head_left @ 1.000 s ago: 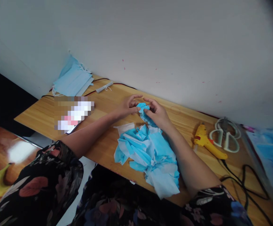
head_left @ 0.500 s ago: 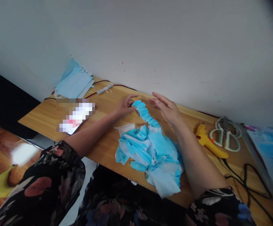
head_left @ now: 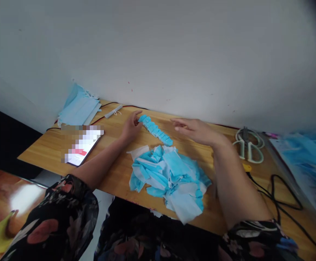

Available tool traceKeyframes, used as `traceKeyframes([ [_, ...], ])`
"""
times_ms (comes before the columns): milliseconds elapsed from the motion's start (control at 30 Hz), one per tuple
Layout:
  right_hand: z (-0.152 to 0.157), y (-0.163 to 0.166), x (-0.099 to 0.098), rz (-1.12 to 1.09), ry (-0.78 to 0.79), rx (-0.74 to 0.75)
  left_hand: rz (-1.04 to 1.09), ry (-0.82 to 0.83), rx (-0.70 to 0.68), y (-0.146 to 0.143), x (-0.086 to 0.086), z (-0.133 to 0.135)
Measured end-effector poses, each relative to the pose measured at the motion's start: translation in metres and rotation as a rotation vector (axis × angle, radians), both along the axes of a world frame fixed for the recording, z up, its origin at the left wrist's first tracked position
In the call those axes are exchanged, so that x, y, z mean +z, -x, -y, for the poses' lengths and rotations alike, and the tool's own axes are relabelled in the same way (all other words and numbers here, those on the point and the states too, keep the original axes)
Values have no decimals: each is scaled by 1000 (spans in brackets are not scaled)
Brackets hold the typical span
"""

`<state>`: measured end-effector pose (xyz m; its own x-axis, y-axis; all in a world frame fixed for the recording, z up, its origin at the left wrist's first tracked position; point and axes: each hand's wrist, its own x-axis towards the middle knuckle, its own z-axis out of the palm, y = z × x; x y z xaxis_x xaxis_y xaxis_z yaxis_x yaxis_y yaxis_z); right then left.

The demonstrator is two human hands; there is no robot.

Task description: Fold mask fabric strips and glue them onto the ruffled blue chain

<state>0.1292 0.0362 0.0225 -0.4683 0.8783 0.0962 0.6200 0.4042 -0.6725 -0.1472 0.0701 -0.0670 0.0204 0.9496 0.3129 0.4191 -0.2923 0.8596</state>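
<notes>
My left hand point(head_left: 130, 127) pinches one end of a blue pleated strip point(head_left: 155, 130) that lies stretched on the wooden table point(head_left: 46, 150). My right hand point(head_left: 194, 129) hovers open to the right of the strip, fingers stretched out, holding nothing. A heap of cut blue and white mask pieces point(head_left: 168, 177) lies between my forearms, near the table's front edge.
A stack of blue face masks point(head_left: 77, 107) leans on the wall at the back left, with a small white tie point(head_left: 113, 111) beside it. A phone point(head_left: 81, 146) lies at the left. Scissors point(head_left: 249, 145) and black cables point(head_left: 280, 203) are at the right.
My left hand has drawn the pleated strip out to the left. My right hand has let go of it and opened, moving right. The view has shifted, hiding the yellow glue gun behind my right arm.
</notes>
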Motion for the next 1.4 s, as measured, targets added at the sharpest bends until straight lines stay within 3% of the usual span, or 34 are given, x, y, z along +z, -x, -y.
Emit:
traceKeyframes([
  [133,16,-2,14,-35,-58,-32,-352,-118,164,13,7,-3],
  [200,21,-6,13,-57,-69,-37,-456,-214,164,16,13,0],
  [267,23,-14,7,-73,-80,-50,-536,-308,56,14,18,7],
  [400,38,-38,-5,-125,-80,-115,-711,-398,-351,-4,18,22],
  [500,64,-58,-12,-170,-83,-252,-852,-385,-474,-18,13,28],
  [733,124,-99,-49,-386,-167,-646,-955,-322,-405,-34,16,21],
  [933,135,-111,-75,-352,-309,-924,-939,-237,-329,-60,14,2],
  [1167,135,-110,-78,-281,-400,-933,-884,-229,-228,-89,10,-31],
  [1400,136,-103,-77,-266,-411,-892,-852,-165,-197,-88,21,-40],
])
